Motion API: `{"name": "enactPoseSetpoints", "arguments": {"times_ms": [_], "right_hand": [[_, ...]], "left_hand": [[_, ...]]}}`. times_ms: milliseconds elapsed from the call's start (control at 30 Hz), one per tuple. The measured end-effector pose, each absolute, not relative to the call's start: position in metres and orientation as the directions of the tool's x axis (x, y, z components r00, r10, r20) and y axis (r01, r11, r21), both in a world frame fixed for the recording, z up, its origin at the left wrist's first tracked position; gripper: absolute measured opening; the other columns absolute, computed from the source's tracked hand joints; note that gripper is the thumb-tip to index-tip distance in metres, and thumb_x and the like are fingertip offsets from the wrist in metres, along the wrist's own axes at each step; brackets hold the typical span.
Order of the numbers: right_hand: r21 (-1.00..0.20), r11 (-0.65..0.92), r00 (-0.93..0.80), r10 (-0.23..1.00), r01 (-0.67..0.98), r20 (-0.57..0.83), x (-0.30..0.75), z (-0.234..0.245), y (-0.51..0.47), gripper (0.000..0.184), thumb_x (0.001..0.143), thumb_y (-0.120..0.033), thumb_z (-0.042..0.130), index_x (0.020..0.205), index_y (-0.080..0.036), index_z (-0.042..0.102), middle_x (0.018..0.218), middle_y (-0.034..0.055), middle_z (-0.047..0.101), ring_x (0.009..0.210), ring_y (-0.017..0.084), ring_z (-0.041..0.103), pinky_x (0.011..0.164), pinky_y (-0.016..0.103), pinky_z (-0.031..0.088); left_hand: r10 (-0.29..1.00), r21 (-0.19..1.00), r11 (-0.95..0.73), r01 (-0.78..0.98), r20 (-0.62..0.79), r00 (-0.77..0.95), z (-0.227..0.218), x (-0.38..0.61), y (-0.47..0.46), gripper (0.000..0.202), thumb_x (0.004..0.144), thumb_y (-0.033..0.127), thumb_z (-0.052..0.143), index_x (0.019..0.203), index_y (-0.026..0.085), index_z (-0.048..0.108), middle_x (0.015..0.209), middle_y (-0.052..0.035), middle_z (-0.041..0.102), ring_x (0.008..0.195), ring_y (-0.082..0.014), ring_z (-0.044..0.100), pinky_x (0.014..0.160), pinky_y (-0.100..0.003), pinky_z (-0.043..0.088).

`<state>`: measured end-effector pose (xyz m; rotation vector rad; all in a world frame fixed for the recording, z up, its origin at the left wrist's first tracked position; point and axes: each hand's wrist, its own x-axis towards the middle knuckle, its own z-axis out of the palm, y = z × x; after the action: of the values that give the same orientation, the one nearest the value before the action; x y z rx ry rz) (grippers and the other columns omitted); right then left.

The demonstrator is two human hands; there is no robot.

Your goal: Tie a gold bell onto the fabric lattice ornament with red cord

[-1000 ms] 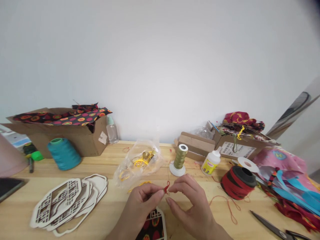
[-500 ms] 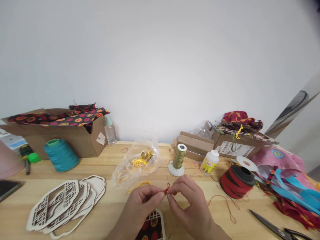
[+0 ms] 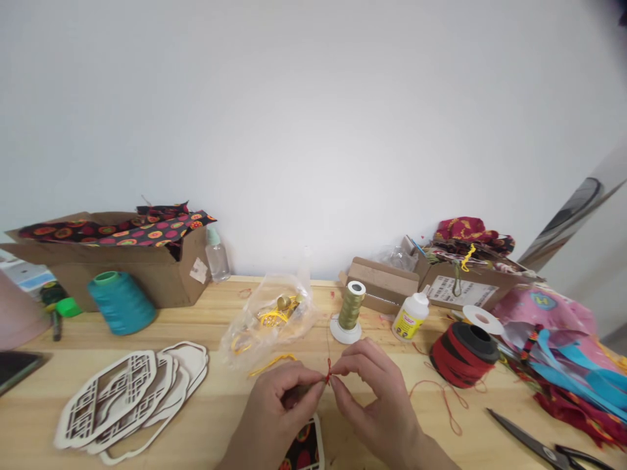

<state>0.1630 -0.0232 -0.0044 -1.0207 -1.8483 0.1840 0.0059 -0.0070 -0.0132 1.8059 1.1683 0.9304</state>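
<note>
A small loop of red cord point(image 3: 329, 365) stands up between my fingertips, with a knot or crossing low on it. My left hand point(image 3: 281, 408) pinches it from one side between thumb and index finger. From the other side, my right hand point(image 3: 375, 398) is closed on it in a similar pinch. Beneath my hands lies a pale frame panel point(image 3: 301, 447) backed with dark patterned fabric, mostly covered by my left hand. Just beyond my fingers stands a spool of olive-gold thread point(image 3: 351, 310).
White cut-out frames point(image 3: 132, 398) are stacked at left, near a teal thread cone point(image 3: 121, 303). A plastic bag point(image 3: 269, 313) with yellow cords lies mid-table. To the right are a glue bottle point(image 3: 410, 318), a red cord reel point(image 3: 460, 356) and scissors point(image 3: 529, 440).
The red loop is drawn narrower and stands straighter above my fingertips. Both hands stay close together, my left having shifted slightly right.
</note>
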Motion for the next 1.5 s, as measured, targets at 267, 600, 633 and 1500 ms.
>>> {"name": "enactPoseSetpoints", "arguments": {"times_ms": [267, 600, 633, 1500], "right_hand": [[-0.600, 0.579, -0.174, 0.784, 0.553, 0.596, 0.162, -0.003, -0.021, 0.006, 0.071, -0.012, 0.055, 0.072, -0.017, 0.058, 0.064, 0.0020, 0.058, 0.059, 0.013, 0.049, 0.055, 0.024, 0.040], [-0.929, 0.193, -0.004, 0.979, 0.315, 0.202, 0.156, -0.008, -0.018, 0.010, 0.066, -0.023, 0.060, 0.065, -0.014, 0.065, 0.054, 0.0002, 0.054, 0.050, 0.011, 0.042, 0.048, 0.022, 0.037], [-0.950, 0.148, 0.002, 0.988, 0.273, 0.155, 0.155, -0.009, -0.018, 0.012, 0.065, -0.024, 0.060, 0.065, -0.013, 0.065, 0.054, 0.0003, 0.054, 0.050, 0.011, 0.042, 0.048, 0.022, 0.036], [-0.944, 0.171, -0.031, 0.985, 0.284, 0.169, 0.146, -0.009, -0.023, 0.019, 0.071, -0.028, 0.053, 0.064, -0.013, 0.063, 0.056, -0.0002, 0.050, 0.051, 0.010, 0.037, 0.047, 0.022, 0.032]], "left_hand": [[0.845, 0.706, -0.520, 0.481, 0.346, 0.407, -0.011, 0.003, -0.005, 0.020, 0.078, 0.023, 0.047, 0.073, 0.016, 0.065, 0.059, -0.0025, 0.060, 0.055, -0.0135, 0.055, 0.052, -0.021, 0.042], [0.809, 0.641, -0.584, 0.499, 0.409, 0.422, -0.014, -0.001, -0.005, 0.019, 0.078, 0.019, 0.045, 0.075, 0.015, 0.064, 0.061, -0.0030, 0.058, 0.056, -0.0129, 0.055, 0.052, -0.020, 0.043], [0.814, 0.646, -0.577, 0.500, 0.403, 0.419, -0.014, -0.001, -0.005, 0.019, 0.078, 0.020, 0.045, 0.075, 0.015, 0.064, 0.061, -0.0030, 0.058, 0.056, -0.0131, 0.055, 0.052, -0.020, 0.043], [0.953, 0.978, 0.139, -0.154, -0.089, 0.290, -0.018, 0.006, 0.000, 0.012, 0.064, 0.027, 0.065, 0.069, 0.016, 0.070, 0.065, -0.0021, 0.068, 0.065, -0.0156, 0.056, 0.062, -0.024, 0.043]]}}
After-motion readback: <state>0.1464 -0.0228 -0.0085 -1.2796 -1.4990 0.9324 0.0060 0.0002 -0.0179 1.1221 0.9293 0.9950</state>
